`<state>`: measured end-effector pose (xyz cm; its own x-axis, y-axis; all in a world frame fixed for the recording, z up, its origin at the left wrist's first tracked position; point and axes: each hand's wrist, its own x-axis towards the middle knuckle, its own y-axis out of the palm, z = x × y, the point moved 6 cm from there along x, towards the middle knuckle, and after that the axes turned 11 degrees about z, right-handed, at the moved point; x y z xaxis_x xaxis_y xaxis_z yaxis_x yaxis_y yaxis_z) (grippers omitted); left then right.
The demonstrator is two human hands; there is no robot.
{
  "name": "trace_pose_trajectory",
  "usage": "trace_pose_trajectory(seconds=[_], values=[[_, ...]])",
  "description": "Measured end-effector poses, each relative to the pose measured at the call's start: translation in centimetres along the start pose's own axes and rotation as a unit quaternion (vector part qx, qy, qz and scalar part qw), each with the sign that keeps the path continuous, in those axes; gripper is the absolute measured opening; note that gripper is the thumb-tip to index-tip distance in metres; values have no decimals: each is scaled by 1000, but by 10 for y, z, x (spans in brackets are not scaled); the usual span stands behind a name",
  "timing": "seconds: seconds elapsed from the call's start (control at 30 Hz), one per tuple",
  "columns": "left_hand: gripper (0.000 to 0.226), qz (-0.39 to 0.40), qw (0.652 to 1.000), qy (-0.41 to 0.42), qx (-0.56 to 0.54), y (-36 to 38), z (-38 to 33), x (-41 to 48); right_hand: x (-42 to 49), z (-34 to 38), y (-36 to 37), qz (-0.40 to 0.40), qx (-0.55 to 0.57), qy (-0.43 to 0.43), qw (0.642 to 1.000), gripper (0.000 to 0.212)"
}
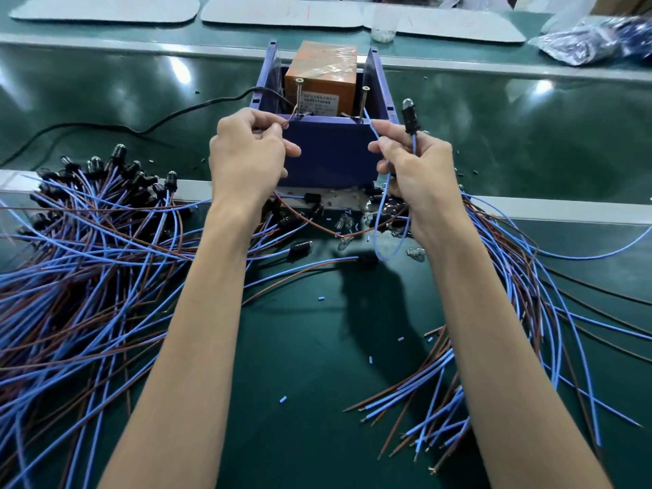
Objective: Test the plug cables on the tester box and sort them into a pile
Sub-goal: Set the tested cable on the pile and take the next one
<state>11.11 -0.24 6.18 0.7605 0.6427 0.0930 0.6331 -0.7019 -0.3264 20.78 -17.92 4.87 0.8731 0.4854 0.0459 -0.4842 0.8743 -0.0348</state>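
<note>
There is one tester box [328, 153], with two screws [299, 97] on its front wall and one orange block [321, 72] inside. At the box are two hands, the left hand [247, 160] and the right hand [420, 171], holding one plug cable [411, 118]. Two cable piles lie beside it, a left pile [88, 241] and a right pile [511, 312]. Behind it are three white pads [106, 8] and one clear cup [382, 28].

Tester box [328, 153]: blue open-top plastic case, upper centre of frame. An orange block [321, 75] sits inside, two screws [300, 97] stand upright at the front wall. Held cable [411, 118]: black socket with clear bulb, upright above the right hand [420, 171]. Its blue lead loops down below; the left hand [247, 157] pinches its brown lead by the left screw. Big pile [88, 248] of blue/brown cables on the worktop at left, smaller bundle [511, 294] at lower right.
</note>
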Motion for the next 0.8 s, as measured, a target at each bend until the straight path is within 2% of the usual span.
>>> trace_pose_trajectory(seconds=[0.8], values=[[17,17,1000,-7,19,0,1,0,-3,2,2,10,-19,7,1000,18]])
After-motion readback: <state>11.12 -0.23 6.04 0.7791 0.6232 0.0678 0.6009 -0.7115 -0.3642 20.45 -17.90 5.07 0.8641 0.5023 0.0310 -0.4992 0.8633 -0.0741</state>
